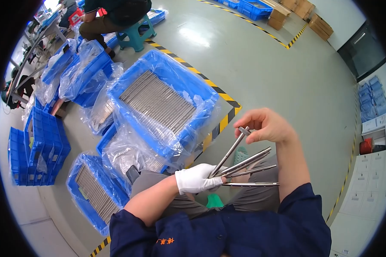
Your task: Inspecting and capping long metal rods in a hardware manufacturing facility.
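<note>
Gloved left hand [197, 178] fans thin metal rods [248, 165], right hand [265, 125] pinching one.

left hand [197, 178]: white glove, fist closed, forearm bare
right hand [266, 125]: bare, fingertips pinched, wrist bent inward

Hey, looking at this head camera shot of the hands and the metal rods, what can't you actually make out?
Head view only:
- Near ends of the metal rods: hidden inside the gloved left hand, so their exact count is unclear.
- Tip of the rod in the bare right hand: covered by fingers.
- Contents of the blue crate: blurred by its plastic liner.
- Seated person: cut off by the top edge.
</note>
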Action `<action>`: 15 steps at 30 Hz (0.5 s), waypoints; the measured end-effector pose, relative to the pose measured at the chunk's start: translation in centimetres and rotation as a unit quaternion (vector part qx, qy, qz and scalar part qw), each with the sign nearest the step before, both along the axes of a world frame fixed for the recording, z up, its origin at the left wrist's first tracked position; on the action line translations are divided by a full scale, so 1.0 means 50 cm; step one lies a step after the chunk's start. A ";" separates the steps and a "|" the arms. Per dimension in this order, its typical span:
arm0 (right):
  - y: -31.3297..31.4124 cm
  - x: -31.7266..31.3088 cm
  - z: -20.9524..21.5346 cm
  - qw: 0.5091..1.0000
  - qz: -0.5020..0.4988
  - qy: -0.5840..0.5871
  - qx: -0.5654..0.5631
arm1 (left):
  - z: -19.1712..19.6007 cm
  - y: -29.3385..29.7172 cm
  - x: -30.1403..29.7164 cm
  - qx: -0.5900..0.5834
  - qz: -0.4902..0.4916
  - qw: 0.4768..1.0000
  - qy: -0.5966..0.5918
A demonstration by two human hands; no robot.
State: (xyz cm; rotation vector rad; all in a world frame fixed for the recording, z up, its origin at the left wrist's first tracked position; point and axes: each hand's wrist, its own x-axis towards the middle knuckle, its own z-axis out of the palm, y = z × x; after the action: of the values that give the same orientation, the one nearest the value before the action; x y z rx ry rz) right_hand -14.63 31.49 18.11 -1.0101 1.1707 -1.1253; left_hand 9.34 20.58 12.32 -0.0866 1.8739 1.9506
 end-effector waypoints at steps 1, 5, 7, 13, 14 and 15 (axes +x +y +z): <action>0.000 -0.001 0.001 1.000 -0.004 0.016 0.008 | 0.000 -0.002 0.001 0.035 0.006 0.999 -0.001; -0.002 -0.008 0.006 0.998 -0.013 0.064 -0.021 | 0.003 -0.004 0.002 0.004 0.009 0.999 -0.044; -0.005 -0.005 0.000 0.999 -0.003 0.023 -0.029 | 0.002 -0.001 0.003 0.007 -0.004 1.000 -0.028; 0.002 -0.027 -0.010 0.998 0.004 0.020 -0.054 | -0.018 -0.003 0.004 0.054 -0.021 0.998 -0.040; 0.008 -0.042 -0.005 0.995 -0.059 -0.004 -0.076 | -0.021 -0.001 0.005 0.044 -0.029 0.998 -0.036; 0.013 -0.060 0.001 0.988 -0.115 -0.019 -0.103 | -0.023 0.001 0.006 0.031 -0.036 0.998 -0.028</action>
State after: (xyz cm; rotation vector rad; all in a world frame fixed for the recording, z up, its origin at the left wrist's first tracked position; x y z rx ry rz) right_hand -17.61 32.14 18.17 -1.0227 1.1796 -1.4657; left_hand 9.64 20.65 11.17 -0.0540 1.7551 1.9358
